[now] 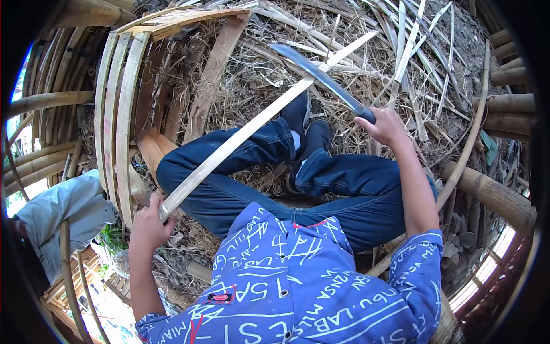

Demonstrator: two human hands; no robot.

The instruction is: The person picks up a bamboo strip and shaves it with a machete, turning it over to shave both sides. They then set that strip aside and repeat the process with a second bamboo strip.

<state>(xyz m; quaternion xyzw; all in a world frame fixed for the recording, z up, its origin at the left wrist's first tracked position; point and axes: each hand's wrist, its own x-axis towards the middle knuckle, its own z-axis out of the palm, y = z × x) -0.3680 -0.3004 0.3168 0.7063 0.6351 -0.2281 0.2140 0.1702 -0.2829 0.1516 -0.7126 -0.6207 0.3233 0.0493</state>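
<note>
A long, pale bamboo strip [240, 136] slants from the lower left up to the upper right, passing over my bent left leg. Its lower end is in my left hand [150, 225], with the fingers closed round it. My right hand [385, 125] grips the dark handle of a machete [329, 82]. The long, slightly curved blade lies across the strip near its upper end and appears to touch it. The blade's tip points to the upper left.
A slatted bamboo frame [123, 109] stands close on the left. Loose strips [409, 43] and dry shavings [252, 80] cover the ground ahead. A thick bamboo pole [492, 195] runs along the right. Another person's grey trouser leg [71, 212] shows at the left.
</note>
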